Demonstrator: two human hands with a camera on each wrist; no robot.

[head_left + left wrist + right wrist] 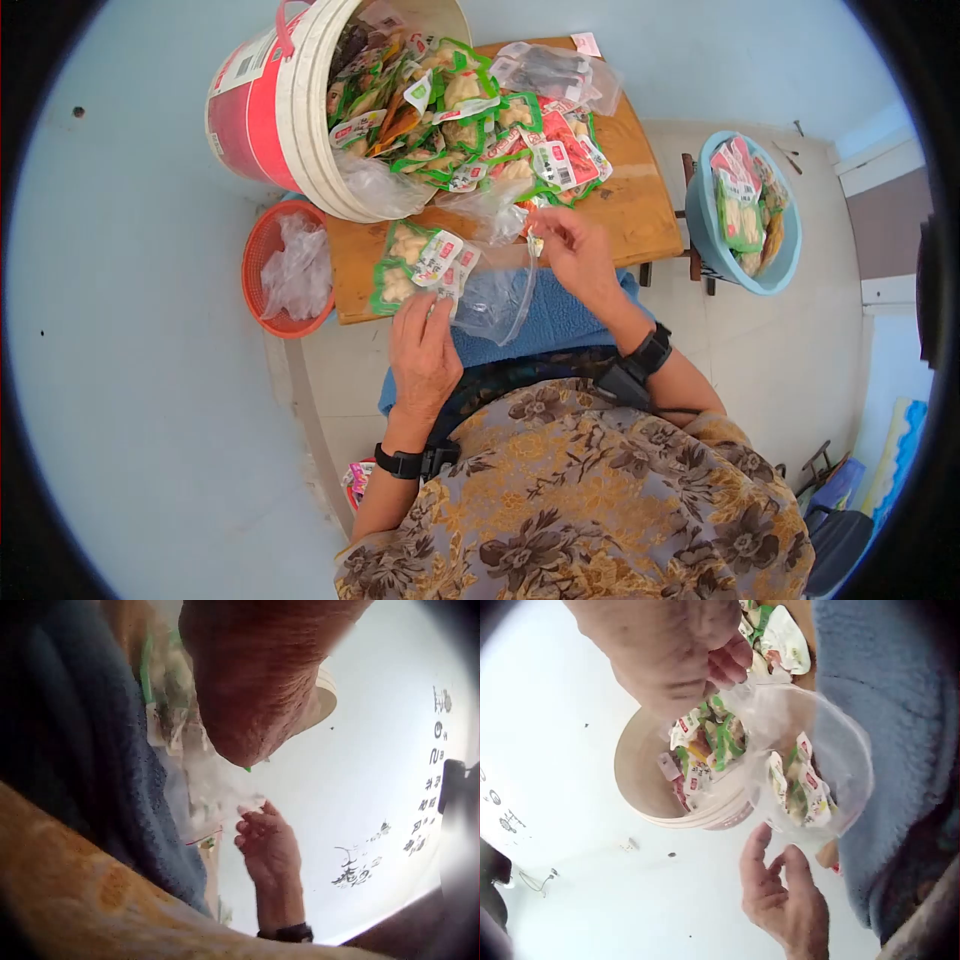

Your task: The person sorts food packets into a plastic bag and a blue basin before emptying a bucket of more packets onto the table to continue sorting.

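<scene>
A clear plastic bag (pixel 495 300) spreads between the hands at the table's front edge, its mouth wide in the right wrist view. Green-and-white food packets (pixel 425 260) lie at its left part; packets (pixel 802 784) show through the clear plastic in the right wrist view. The left hand (pixel 425 350) has bent fingers at the bag's near edge, beside the packets; its fingertips meet the bag edge in the right wrist view. With thumb and fingers, the right hand (pixel 580 255) pinches the far right side of the bag, also visible in the left wrist view.
A tipped white-and-red bucket (pixel 290 110) spills packets onto the wooden table (pixel 630 180). An orange basket (pixel 262 265) with clear bags stands left; a blue basin (pixel 705 205) with packets is at right. Another bag (pixel 560 75) lies at the back.
</scene>
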